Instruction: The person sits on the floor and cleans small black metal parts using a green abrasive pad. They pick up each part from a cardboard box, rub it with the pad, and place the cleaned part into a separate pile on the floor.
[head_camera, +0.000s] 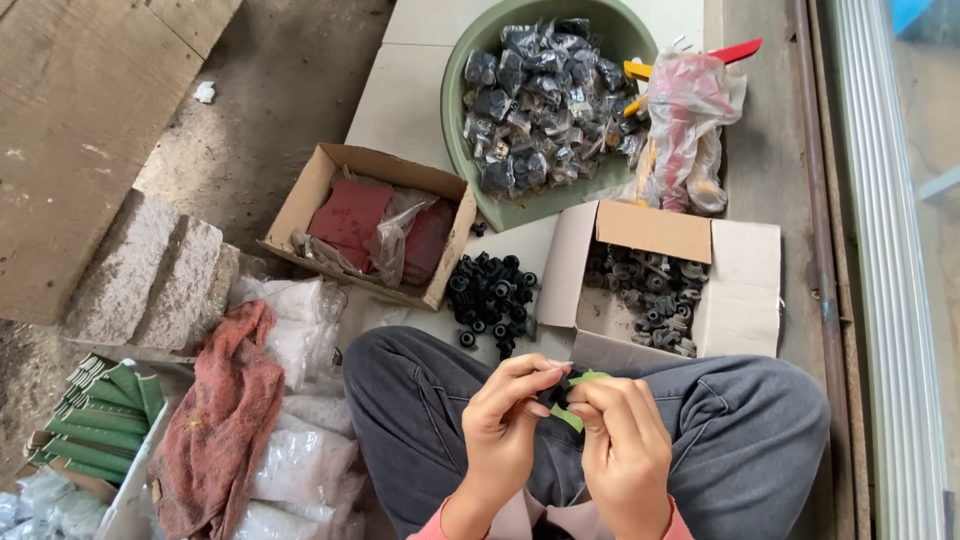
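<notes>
I sit cross-legged in grey trousers (740, 420). My left hand (505, 420) and my right hand (625, 445) meet over my lap. Together they pinch a small green strip (572, 416); one end sticks out above my right fingers, the other between the two hands. Something small and dark sits behind the strip at the fingertips, mostly hidden. Just beyond my knees lies a loose pile of small black round parts (492, 295) on the floor.
An open cardboard box (745, 290) of dark parts lies ahead right. A green basin (460, 110) holds bagged black parts. Another cardboard box (300, 200) holds red sheets. At left are a reddish rag (225, 420), white bags (300, 465), green strips (100, 420) and stone blocks (150, 270).
</notes>
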